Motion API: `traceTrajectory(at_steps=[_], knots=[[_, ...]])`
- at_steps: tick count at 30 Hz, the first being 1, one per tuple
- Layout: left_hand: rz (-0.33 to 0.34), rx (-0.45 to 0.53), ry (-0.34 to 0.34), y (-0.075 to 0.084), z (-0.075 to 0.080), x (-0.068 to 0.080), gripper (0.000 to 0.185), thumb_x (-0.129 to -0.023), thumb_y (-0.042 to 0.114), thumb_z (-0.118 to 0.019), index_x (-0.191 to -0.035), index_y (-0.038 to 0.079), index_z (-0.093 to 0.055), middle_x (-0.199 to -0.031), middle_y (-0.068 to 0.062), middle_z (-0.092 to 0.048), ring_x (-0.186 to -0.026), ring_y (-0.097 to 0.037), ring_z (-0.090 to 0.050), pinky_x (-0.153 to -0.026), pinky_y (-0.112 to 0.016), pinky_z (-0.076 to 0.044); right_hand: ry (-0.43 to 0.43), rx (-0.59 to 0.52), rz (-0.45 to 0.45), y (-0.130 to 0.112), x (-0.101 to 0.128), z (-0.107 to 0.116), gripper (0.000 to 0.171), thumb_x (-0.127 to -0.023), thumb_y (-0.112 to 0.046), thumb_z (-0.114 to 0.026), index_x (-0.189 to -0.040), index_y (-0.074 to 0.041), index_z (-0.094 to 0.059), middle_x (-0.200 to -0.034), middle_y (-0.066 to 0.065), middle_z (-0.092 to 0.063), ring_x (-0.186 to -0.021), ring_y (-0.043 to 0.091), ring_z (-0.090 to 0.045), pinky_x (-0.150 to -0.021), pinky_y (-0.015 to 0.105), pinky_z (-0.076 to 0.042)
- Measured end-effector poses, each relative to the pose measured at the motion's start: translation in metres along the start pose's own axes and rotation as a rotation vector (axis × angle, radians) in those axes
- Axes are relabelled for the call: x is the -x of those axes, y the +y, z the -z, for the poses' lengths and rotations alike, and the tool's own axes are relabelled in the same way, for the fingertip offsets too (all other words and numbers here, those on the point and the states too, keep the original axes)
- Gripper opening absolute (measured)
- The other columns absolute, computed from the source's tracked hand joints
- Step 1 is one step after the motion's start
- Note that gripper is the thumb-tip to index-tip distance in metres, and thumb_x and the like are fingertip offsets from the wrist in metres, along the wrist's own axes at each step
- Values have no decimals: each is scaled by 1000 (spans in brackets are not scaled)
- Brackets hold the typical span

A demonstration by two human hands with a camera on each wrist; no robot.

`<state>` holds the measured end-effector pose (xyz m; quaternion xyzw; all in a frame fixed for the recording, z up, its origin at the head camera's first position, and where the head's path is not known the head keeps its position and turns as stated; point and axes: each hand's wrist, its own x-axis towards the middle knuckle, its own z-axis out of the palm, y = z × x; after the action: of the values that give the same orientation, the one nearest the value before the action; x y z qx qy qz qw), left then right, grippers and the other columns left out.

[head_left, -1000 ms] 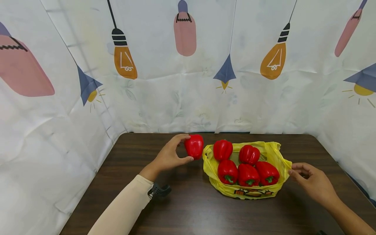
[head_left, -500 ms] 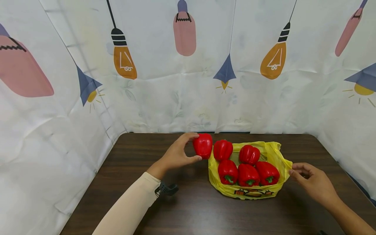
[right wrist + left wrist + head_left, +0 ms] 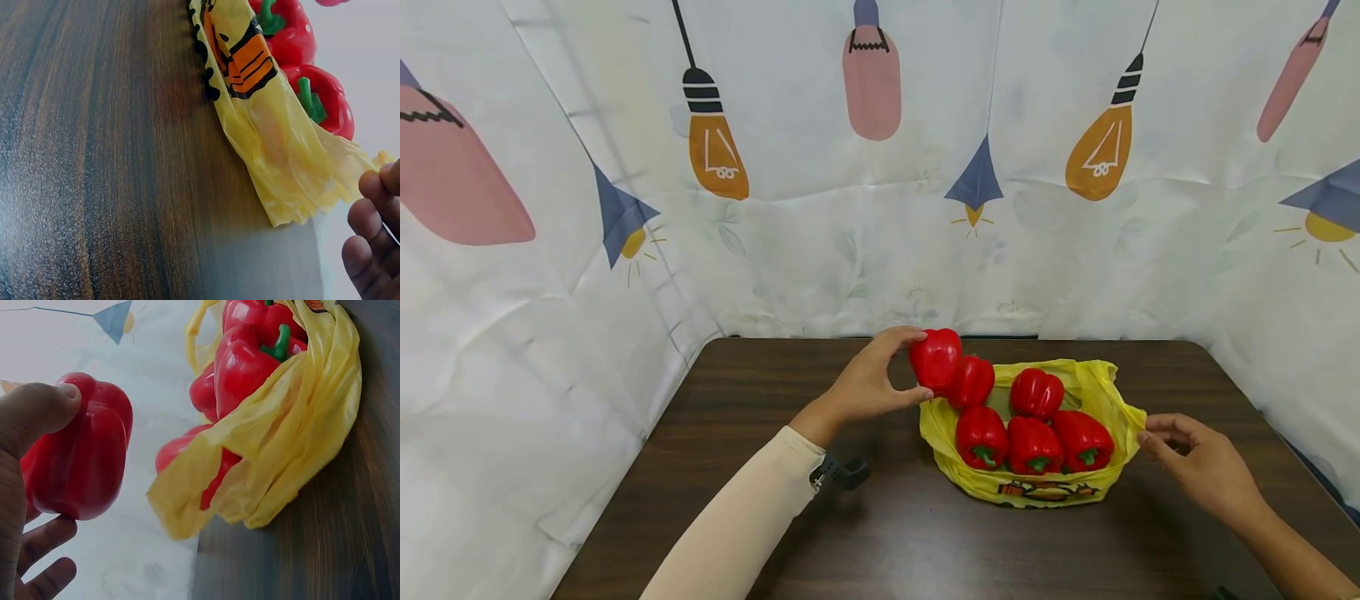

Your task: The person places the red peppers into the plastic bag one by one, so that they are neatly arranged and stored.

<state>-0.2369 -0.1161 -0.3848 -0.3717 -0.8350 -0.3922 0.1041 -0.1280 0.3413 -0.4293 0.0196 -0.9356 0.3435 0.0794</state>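
My left hand (image 3: 907, 365) grips a red bell pepper (image 3: 936, 358) between thumb and fingers and holds it just above the left rim of a yellow plastic bag (image 3: 1105, 385). The left wrist view shows the same pepper (image 3: 84, 456) under my thumb, with the bag (image 3: 294, 444) to its right. Several red peppers (image 3: 1033, 446) with green stems lie inside the open bag. One of them (image 3: 972, 382) is partly hidden behind the held pepper. My right hand (image 3: 1145, 432) pinches the bag's right rim. In the right wrist view the fingers (image 3: 372, 244) curl beside the bag's edge (image 3: 294, 169).
The bag sits on a dark wooden table (image 3: 760, 400) with room to the left and in front. White printed curtains (image 3: 865, 233) close in the back and both sides. A black wrist mount (image 3: 844, 473) sits on my left sleeve.
My left hand has carried the pepper to the right and slightly up, from beside the bag to over its left rim. The right hand and the bag have stayed put.
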Motion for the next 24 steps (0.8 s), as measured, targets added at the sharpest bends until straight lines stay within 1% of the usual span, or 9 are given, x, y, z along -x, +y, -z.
traceTrajectory(at_steps=[4, 7, 11, 13, 20, 24], knots=[[-26, 19, -23, 3, -7, -8, 74, -81, 26, -88, -143, 12, -50, -143, 0, -52, -124, -15, -53, -105, -34, -48, 7, -5, 11, 0, 0, -1, 38, -101, -30, -67, -121, 2, -64, -101, 14, -74, -76, 5, -70, -59, 24, -55], [-32, 11, -43, 5, -12, -14, 74, -82, 27, -88, -143, 13, -50, -144, 2, -51, -127, -13, -51, -107, -33, -46, 7, -8, 15, -1, -1, -1, 37, -101, -30, -67, -121, 2, -64, -101, 14, -74, -75, 4, -70, -59, 24, -56], [-17, 7, -64, 8, -19, -19, 73, -82, 29, -88, -143, 16, -50, -145, 3, -50, -130, -11, -48, -108, -37, -45, 2, -12, 12, -2, -1, 0, 38, -102, -30, -67, -122, 2, -64, -102, 15, -74, -76, 2, -69, -60, 24, -56], [-8, 14, -69, 9, -23, -21, 73, -82, 29, -88, -143, 16, -50, -145, 3, -50, -130, -12, -49, -107, -38, -47, 0, -12, 9, -2, -1, 0, 38, -102, -31, -67, -122, 1, -64, -102, 15, -74, -76, 1, -68, -60, 24, -56], [8, 9, -94, 12, -37, -26, 74, -80, 31, -88, -142, 14, -51, -144, -2, -52, -127, -16, -54, -104, -31, -47, 2, 1, 10, -2, 0, -1, 38, -102, -30, -67, -121, 2, -64, -101, 14, -74, -76, 5, -70, -59, 25, -55], [17, 9, -108, 15, -44, -30, 73, -80, 29, -88, -141, 14, -51, -142, -2, -53, -125, -16, -54, -103, -32, -49, 1, -6, 5, -3, 1, -1, 38, -102, -31, -67, -121, 2, -64, -101, 14, -74, -76, 7, -70, -59, 25, -55]])
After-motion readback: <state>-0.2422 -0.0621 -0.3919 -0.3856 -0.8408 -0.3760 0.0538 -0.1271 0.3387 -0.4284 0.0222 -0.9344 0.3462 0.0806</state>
